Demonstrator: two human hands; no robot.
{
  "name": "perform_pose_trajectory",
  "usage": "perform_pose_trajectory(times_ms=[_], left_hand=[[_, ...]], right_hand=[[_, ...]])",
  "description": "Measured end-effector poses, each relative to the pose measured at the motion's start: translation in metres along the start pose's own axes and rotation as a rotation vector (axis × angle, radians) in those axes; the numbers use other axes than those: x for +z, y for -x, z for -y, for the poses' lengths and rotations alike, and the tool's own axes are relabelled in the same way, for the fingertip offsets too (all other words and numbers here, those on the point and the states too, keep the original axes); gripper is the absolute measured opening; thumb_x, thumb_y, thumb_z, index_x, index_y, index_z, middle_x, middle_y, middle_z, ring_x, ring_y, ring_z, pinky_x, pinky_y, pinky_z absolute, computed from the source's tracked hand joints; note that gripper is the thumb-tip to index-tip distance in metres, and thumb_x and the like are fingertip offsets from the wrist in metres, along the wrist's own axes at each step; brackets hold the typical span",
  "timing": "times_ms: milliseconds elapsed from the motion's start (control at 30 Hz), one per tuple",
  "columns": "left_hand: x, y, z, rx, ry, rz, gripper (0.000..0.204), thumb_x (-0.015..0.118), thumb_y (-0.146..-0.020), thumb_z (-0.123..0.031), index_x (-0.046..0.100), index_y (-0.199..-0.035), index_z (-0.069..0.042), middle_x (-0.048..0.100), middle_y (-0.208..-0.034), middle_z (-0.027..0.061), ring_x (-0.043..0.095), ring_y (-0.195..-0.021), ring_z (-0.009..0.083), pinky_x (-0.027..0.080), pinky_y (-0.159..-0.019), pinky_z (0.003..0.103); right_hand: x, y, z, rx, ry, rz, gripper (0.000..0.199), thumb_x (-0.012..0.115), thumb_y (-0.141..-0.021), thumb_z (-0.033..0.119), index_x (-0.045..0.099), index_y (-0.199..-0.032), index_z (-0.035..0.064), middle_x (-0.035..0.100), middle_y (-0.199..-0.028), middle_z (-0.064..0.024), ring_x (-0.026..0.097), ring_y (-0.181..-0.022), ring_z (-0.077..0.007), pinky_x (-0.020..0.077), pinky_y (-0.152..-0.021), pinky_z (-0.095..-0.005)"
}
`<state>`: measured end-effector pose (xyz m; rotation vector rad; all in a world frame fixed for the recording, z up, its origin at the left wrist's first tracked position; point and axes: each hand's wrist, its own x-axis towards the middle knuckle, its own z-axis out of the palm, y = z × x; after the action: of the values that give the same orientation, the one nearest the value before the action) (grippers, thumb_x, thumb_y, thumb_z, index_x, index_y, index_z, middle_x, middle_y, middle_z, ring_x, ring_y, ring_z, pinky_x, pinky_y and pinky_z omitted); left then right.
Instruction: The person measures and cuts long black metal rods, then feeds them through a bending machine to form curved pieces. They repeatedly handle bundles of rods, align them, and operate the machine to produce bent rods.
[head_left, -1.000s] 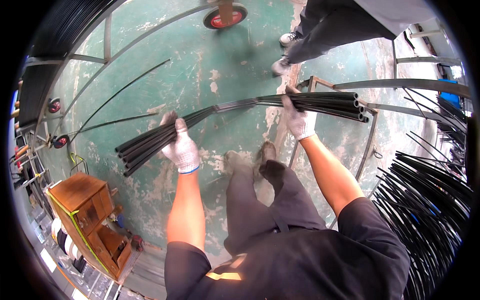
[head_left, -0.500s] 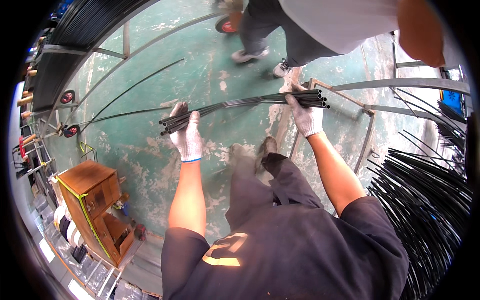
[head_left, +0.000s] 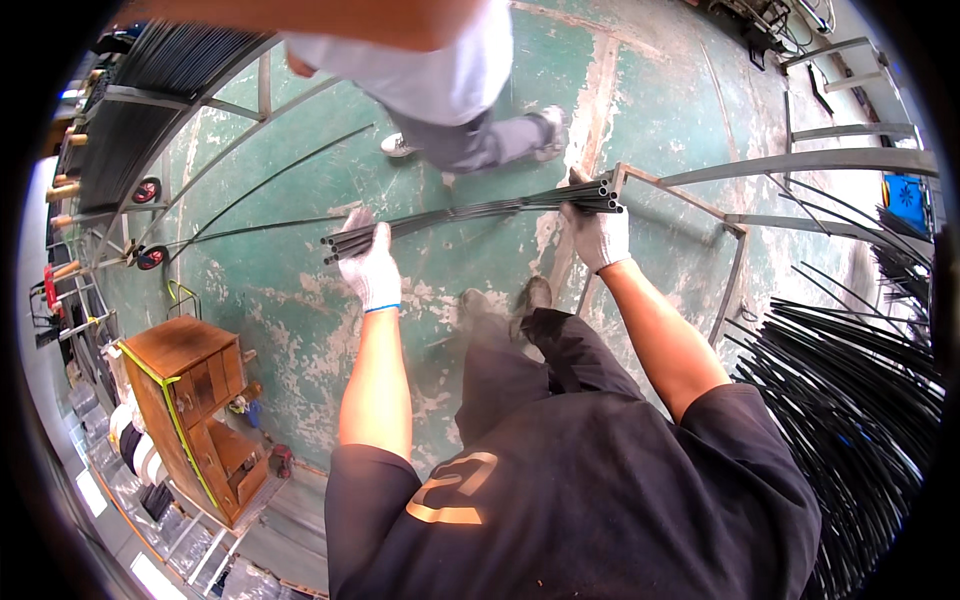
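Observation:
Between my hands I hold a bundle of thin black tubes (head_left: 470,210) crosswise in front of me, its open round ends showing on both sides. My left hand (head_left: 368,265), in a white knit glove with a blue cuff edge, is wrapped round the bundle near its left end. Close to the right end, my right hand (head_left: 598,232), also in a white glove, grips the tubes from below with the thumb toward me. The tubes fan slightly apart at the ends and look pressed together in the middle.
A person (head_left: 440,90) in a light shirt and grey trousers stands just beyond the tubes. A metal frame (head_left: 690,195) reaches across at right, with a big heap of black tubes (head_left: 830,400) nearer. A wooden cabinet (head_left: 190,400) stands at left. Long thin rods (head_left: 270,165) extend over the floor.
The other person has walked from the upper right to the upper middle-left. My right hand and the right end of the bundle have shifted a little left; both hands keep their grip.

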<state>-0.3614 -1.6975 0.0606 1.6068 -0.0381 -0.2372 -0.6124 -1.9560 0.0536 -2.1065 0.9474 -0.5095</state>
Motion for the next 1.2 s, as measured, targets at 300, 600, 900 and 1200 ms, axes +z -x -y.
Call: perform_pose_trajectory(times_ms=[300, 600, 900, 1200], left_hand=[[0.001, 0.003, -0.001, 0.032, -0.026, -0.009, 0.052, 0.076, -0.092, 0.009, 0.061, -0.142, 0.005, 0.068, -0.141, 0.0168, 0.066, -0.128, 0.0251, 0.050, -0.114, 0.037], [0.005, 0.001, 0.000, 0.005, 0.161, -0.025, 0.050, 0.067, -0.095, 0.015, 0.059, -0.143, 0.006, 0.066, -0.141, 0.0179, 0.066, -0.130, 0.0265, 0.050, -0.115, 0.037], [0.006, 0.004, 0.004, 0.012, 0.158, -0.048, 0.049, 0.062, -0.096, 0.017, 0.057, -0.144, 0.006, 0.066, -0.141, 0.0178, 0.062, -0.134, 0.0254, 0.051, -0.115, 0.039], [0.013, 0.008, 0.009, 0.030, 0.131, -0.070, 0.046, 0.062, -0.099, 0.013, 0.059, -0.145, 0.006, 0.066, -0.143, 0.0171, 0.064, -0.133, 0.0253, 0.049, -0.116, 0.037]], right_hand=[[-0.004, 0.008, -0.001, 0.031, -0.130, -0.026, 0.043, 0.070, -0.096, 0.013, 0.069, -0.139, 0.0097, 0.076, -0.125, -0.0148, 0.074, -0.110, -0.0332, 0.0582, -0.094, -0.0397], [-0.005, 0.008, -0.014, -0.114, 0.172, 0.052, 0.038, 0.072, -0.089, 0.010, 0.074, -0.127, 0.0129, 0.071, -0.137, -0.0115, 0.073, -0.114, -0.0303, 0.0597, -0.094, -0.0381], [-0.004, 0.004, 0.022, 0.067, -0.120, -0.069, 0.037, 0.072, -0.097, 0.014, 0.072, -0.133, 0.0060, 0.079, -0.105, -0.0159, 0.078, -0.091, -0.0269, 0.0596, -0.084, -0.0331], [0.018, 0.002, -0.005, -0.005, -0.113, -0.161, 0.037, 0.070, -0.100, 0.021, 0.073, -0.131, 0.0017, 0.079, -0.103, -0.0173, 0.078, -0.095, -0.0305, 0.0608, -0.084, -0.0387]])
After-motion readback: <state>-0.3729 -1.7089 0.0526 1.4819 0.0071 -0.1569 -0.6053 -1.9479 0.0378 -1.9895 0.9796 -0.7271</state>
